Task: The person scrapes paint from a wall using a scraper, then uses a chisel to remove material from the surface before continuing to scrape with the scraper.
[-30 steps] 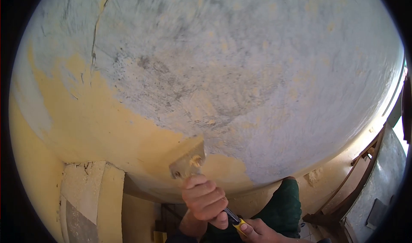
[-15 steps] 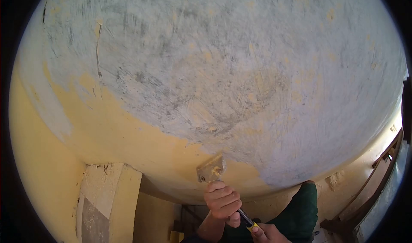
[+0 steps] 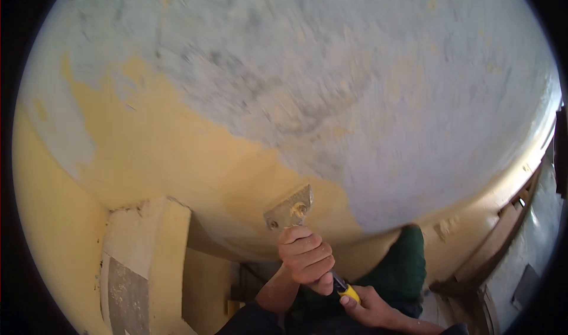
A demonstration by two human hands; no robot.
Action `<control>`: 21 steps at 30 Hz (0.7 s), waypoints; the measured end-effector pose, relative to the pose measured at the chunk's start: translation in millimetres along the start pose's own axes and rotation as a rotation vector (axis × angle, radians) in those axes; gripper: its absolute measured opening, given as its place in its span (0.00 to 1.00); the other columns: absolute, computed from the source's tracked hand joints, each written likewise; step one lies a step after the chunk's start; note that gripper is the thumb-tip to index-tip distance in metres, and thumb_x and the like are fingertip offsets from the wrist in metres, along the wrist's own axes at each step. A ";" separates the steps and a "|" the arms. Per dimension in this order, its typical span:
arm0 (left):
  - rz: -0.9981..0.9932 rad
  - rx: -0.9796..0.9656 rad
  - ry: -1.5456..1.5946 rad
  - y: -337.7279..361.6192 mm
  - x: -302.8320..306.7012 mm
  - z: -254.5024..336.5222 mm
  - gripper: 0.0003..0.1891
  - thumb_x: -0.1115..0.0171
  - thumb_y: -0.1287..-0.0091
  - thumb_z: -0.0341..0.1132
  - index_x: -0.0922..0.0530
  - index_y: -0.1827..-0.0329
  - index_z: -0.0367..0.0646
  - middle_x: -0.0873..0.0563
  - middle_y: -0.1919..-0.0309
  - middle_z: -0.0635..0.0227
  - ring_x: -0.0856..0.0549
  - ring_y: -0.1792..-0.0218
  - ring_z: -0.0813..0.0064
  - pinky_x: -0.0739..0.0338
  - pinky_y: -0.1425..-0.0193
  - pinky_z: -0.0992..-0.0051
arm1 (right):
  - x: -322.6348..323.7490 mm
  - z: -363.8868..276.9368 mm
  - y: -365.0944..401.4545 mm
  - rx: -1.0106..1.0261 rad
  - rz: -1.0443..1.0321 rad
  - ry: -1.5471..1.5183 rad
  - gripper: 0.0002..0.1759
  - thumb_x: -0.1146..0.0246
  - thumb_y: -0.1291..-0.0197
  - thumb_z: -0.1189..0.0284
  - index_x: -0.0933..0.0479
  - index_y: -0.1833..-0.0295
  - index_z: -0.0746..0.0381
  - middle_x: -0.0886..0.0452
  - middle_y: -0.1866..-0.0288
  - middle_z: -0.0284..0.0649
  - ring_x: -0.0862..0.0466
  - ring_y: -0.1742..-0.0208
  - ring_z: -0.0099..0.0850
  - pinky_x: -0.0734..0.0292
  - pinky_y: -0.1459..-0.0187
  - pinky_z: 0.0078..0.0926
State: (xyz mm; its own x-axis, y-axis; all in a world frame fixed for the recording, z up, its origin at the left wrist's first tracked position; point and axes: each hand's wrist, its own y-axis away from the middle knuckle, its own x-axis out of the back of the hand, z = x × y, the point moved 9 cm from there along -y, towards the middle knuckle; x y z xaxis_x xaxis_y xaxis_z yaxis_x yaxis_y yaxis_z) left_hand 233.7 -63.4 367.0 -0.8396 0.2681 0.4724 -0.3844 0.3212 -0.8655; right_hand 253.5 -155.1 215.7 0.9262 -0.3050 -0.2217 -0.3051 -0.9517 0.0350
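A paint scraper (image 3: 289, 209) with a wide, dusty metal blade is held in both hands, its blade up against the yellow part of the wall (image 3: 195, 151). My left hand (image 3: 306, 259) is wrapped around the handle just below the blade. Lower and to the right, my right hand (image 3: 370, 306) grips the yellow-and-black end of the handle (image 3: 349, 292). Above the blade, yellow paint gives way to a bare, scuffed grey-white area (image 3: 307, 80) of wall. Whether the blade's edge touches the wall cannot be made out.
A yellow-edged ledge or pillar (image 3: 168, 240) with a grey patch juts out at lower left. Dark green cloth (image 3: 396, 270) over my leg is close to the wall. Wooden boards (image 3: 497, 240) and a grey sheet (image 3: 538, 240) lean along the right side.
My view has tilted, so the wall sits higher in the picture. The scraper and both hands appear slightly higher; more of the right forearm shows. Both hands keep their hold.
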 end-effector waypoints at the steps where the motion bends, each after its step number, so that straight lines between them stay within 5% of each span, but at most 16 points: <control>1: 0.017 0.063 0.028 21.8 -9.5 7.3 0.18 0.52 0.42 0.43 0.35 0.89 0.47 0.32 0.88 0.72 0.30 0.86 0.73 0.37 0.70 0.69 | 4.9 19.4 13.4 -0.106 0.017 0.083 0.26 0.46 0.26 0.50 0.28 0.63 0.65 0.26 0.76 0.29 0.28 0.74 0.18 0.30 0.70 0.22; 4: -0.001 0.261 0.134 89.4 -44.1 22.7 0.18 0.51 0.43 0.44 0.36 0.89 0.48 0.34 0.89 0.71 0.32 0.86 0.72 0.37 0.70 0.68 | 15.0 75.6 64.4 -0.390 -0.012 0.208 0.24 0.42 0.27 0.51 0.28 0.58 0.65 0.26 0.77 0.28 0.28 0.75 0.17 0.30 0.72 0.21; 6: 0.019 0.451 0.298 129.7 -73.9 30.0 0.17 0.48 0.43 0.42 0.36 0.89 0.48 0.35 0.89 0.69 0.32 0.86 0.68 0.37 0.69 0.67 | 12.4 81.8 91.3 -0.699 0.013 -0.106 0.20 0.39 0.28 0.53 0.28 0.55 0.60 0.31 0.79 0.29 0.30 0.78 0.17 0.34 0.76 0.20; 8: -0.028 0.641 0.525 179.0 -127.2 39.3 0.19 0.45 0.38 0.40 0.33 0.87 0.46 0.33 0.88 0.66 0.30 0.85 0.60 0.34 0.67 0.62 | 14.4 109.2 105.5 -0.759 -0.004 -0.321 0.16 0.40 0.28 0.56 0.31 0.56 0.57 0.33 0.79 0.27 0.32 0.82 0.16 0.36 0.80 0.17; 9: -0.003 0.667 0.524 208.3 -146.2 47.8 0.19 0.45 0.38 0.40 0.33 0.87 0.46 0.33 0.88 0.66 0.30 0.85 0.60 0.34 0.67 0.62 | 10.3 122.8 110.8 -0.876 0.089 -0.780 0.14 0.41 0.28 0.58 0.31 0.58 0.57 0.34 0.80 0.27 0.34 0.84 0.16 0.37 0.83 0.16; 11: -0.496 1.034 0.906 279.3 -228.8 72.7 0.20 0.44 0.34 0.40 0.29 0.85 0.43 0.27 0.85 0.63 0.25 0.78 0.54 0.33 0.63 0.55 | 4.1 140.3 105.4 -0.966 0.245 -1.532 0.10 0.44 0.28 0.62 0.32 0.60 0.56 0.38 0.82 0.25 0.38 0.87 0.15 0.41 0.87 0.14; 15: -0.563 0.983 0.769 253.5 -194.0 67.7 0.16 0.44 0.31 0.40 0.21 0.77 0.43 0.18 0.77 0.66 0.19 0.67 0.56 0.29 0.52 0.55 | 0.1 151.0 83.5 -0.872 0.258 -1.517 0.10 0.46 0.27 0.63 0.30 0.61 0.57 0.37 0.82 0.25 0.38 0.87 0.15 0.40 0.87 0.14; 17: -0.285 0.862 0.570 218.3 -133.2 44.5 0.12 0.44 0.30 0.40 0.15 0.64 0.44 0.13 0.61 0.63 0.17 0.50 0.58 0.30 0.35 0.55 | -2.3 152.3 82.9 -0.855 0.264 -1.496 0.11 0.47 0.27 0.64 0.30 0.61 0.58 0.37 0.82 0.25 0.38 0.87 0.15 0.39 0.87 0.14; 21: -0.440 0.994 0.479 252.6 -66.9 22.2 0.13 0.44 0.29 0.41 0.16 0.51 0.46 0.16 0.46 0.61 0.21 0.39 0.59 0.38 0.24 0.56 | 3.7 153.7 77.9 -0.814 0.284 -1.543 0.11 0.47 0.28 0.64 0.29 0.62 0.57 0.37 0.82 0.24 0.37 0.88 0.15 0.36 0.86 0.15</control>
State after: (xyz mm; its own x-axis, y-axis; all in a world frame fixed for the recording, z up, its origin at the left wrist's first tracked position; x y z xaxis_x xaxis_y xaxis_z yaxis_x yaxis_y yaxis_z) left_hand 184.3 -20.3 113.1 -0.4128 0.6913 0.5930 -0.9108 -0.3187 -0.2626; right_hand 199.2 -225.0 67.8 -0.3113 -0.5982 -0.7384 0.2184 -0.8012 0.5570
